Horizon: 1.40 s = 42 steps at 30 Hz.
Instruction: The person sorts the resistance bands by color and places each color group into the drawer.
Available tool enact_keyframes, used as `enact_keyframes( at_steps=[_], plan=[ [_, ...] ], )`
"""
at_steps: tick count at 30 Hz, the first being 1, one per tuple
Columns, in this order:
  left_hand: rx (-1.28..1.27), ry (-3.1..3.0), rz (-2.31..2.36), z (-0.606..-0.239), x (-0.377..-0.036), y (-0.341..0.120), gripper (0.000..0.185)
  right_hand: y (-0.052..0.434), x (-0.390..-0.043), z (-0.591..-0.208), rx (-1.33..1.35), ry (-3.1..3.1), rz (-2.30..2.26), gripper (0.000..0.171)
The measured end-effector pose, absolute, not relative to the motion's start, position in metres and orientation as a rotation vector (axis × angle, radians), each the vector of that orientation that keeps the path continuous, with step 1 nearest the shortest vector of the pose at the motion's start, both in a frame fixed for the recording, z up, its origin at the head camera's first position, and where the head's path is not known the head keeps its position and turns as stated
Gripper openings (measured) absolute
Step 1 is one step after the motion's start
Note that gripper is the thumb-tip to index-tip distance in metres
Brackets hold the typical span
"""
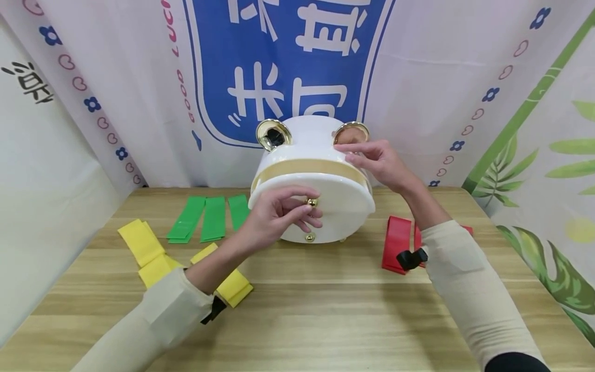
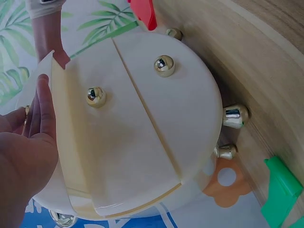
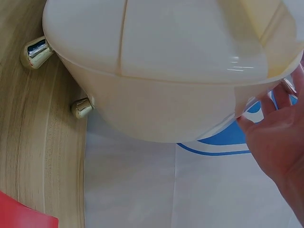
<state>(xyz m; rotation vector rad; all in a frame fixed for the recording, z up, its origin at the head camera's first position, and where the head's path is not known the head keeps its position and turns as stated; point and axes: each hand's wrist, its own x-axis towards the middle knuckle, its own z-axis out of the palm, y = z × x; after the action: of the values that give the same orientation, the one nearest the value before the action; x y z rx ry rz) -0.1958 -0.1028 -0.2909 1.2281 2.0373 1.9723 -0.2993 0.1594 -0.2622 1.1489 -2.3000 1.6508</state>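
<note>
Saw the white box [image 1: 311, 137] near the back edge of the bench [image 1: 325, 320], about midway between its corners, with the front flap [image 1: 348, 206] apparently tilted out. Pinched the flap's gold knob [image 1: 312, 202], as best judged, between thumb and bent fingers of the left hand [image 1: 279, 212]. Rested the right hand [image 1: 378, 160] beside the right gold ear [image 1: 351, 133], with fingers loosely parted, touching the box but gripping nothing.

Seemed a matter of swinging the flap; could not tell in which direction. Called for light bracing with the right hand against rocking on the gold feet [image 3: 35, 53], an even pull or push through the knob without twisting, and fingertips well clear of the tan gap [image 1: 311, 167].

Read "GOOD LUCK" in pink, running sideways on the backdrop [image 1: 437, 103], beside a blue panel [image 1: 214, 51] with large white Chinese characters, partly cut off. Found no legible brand on the box.
</note>
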Motion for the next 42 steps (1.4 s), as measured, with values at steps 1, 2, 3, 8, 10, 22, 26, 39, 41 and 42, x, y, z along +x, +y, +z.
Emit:
enact_keyframes(
  at_steps=[1,2,3,8,10,22,26,39,41,42],
  plan=[
    [1.233,2.036,1.97,-0.291,-0.195,-0.103,0.027,0.16,-0.299,-0.262,1.147,-2.298,1.651,0.028],
    [1.238,2.034,1.968,-0.29,-0.194,-0.102,0.027,0.16,-0.299,-0.262,1.147,-2.296,1.65,0.028],
    [1.244,2.034,1.964,-0.29,-0.193,-0.102,0.027,0.16,-0.299,-0.261,1.147,-2.294,1.652,0.028],
    [1.257,2.023,1.957,-0.289,-0.189,-0.102,0.026,0.161,-0.299,-0.261,1.143,-2.292,1.663,0.027],
    [1.248,2.016,1.954,-0.289,-0.187,-0.103,0.026,0.16,-0.299,-0.261,1.143,-2.294,1.663,0.027],
    [1.243,2.013,1.961,-0.291,-0.175,-0.104,0.026,0.16,-0.298,-0.261,1.113,-2.329,1.638,0.027],
    [1.244,2.017,1.959,-0.291,-0.173,-0.104,0.026,0.159,-0.296,-0.261,1.117,-2.323,1.635,0.027],
    [1.257,2.084,1.912,-0.292,-0.168,-0.105,0.028,0.16,-0.298,-0.262,1.137,-2.314,1.631,0.028],
    [1.289,2.105,1.893,-0.293,-0.169,-0.106,0.029,0.16,-0.298,-0.262,1.137,-2.312,1.632,0.027],
    [1.301,2.103,1.889,-0.293,-0.169,-0.107,0.03,0.16,-0.298,-0.262,1.137,-2.312,1.631,0.027]
  ],
)
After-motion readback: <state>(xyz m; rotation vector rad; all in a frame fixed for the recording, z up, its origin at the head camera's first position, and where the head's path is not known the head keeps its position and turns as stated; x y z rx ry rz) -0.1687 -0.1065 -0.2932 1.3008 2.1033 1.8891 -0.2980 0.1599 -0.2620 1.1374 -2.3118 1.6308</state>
